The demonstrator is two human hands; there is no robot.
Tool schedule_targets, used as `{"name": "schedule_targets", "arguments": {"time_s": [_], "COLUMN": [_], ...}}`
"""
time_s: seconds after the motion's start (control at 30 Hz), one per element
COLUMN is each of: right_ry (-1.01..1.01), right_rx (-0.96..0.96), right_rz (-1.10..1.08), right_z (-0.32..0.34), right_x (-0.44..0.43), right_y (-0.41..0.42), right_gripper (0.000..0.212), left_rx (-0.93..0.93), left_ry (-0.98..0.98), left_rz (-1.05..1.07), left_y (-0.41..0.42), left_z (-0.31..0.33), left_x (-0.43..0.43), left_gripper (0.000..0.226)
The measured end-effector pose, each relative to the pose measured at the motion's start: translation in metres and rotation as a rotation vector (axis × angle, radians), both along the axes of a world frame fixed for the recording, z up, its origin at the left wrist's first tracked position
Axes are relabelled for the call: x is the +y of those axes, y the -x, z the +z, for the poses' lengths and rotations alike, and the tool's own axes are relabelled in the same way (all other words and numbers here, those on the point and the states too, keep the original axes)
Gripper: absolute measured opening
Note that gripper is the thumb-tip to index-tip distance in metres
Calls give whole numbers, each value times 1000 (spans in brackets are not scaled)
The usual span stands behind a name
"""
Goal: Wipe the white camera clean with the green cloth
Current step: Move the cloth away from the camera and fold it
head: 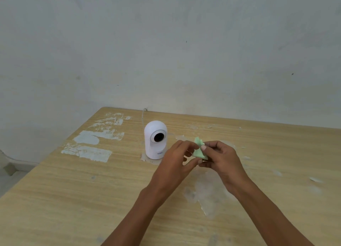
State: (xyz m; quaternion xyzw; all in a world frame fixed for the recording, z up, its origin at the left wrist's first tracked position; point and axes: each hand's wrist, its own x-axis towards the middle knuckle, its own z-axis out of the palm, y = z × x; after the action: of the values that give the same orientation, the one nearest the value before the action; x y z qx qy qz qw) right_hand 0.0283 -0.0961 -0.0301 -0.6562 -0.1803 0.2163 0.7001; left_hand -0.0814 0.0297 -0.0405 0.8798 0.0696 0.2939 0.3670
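Observation:
The white camera stands upright on the wooden table, its dark round lens facing me and slightly right. Just right of it, a small pale green cloth is bunched between both hands above the table. My left hand pinches the cloth's left and lower side with its fingertips. My right hand grips the cloth from the right, thumb on top. Neither hand touches the camera; my left hand's knuckles are close to its base. Most of the cloth is hidden inside the fingers.
A thin white cable runs from behind the camera to the table's far edge by the wall. White paint patches mark the tabletop at left, and scuffed pale patches lie under my right forearm. The table's left edge drops to the floor.

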Motion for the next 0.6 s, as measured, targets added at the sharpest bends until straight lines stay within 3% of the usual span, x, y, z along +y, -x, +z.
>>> {"name": "schedule_targets", "arguments": {"time_s": [0.23, 0.47, 0.6], "right_ry": [-42, 125, 171], "right_rx": [77, 7, -89], "right_rz": [5, -88, -86], "right_z": [-2, -5, -7], "right_x": [-18, -27, -34], "right_y": [-13, -22, -28], "right_gripper": [15, 18, 21], "left_rx": [-21, 2, 43], "left_ry": [27, 449, 730], "left_rz": [12, 83, -11], "left_y": [-24, -48, -63], "left_z": [-5, -4, 2], "left_x": [-8, -17, -19], "left_gripper": [9, 9, 16]}}
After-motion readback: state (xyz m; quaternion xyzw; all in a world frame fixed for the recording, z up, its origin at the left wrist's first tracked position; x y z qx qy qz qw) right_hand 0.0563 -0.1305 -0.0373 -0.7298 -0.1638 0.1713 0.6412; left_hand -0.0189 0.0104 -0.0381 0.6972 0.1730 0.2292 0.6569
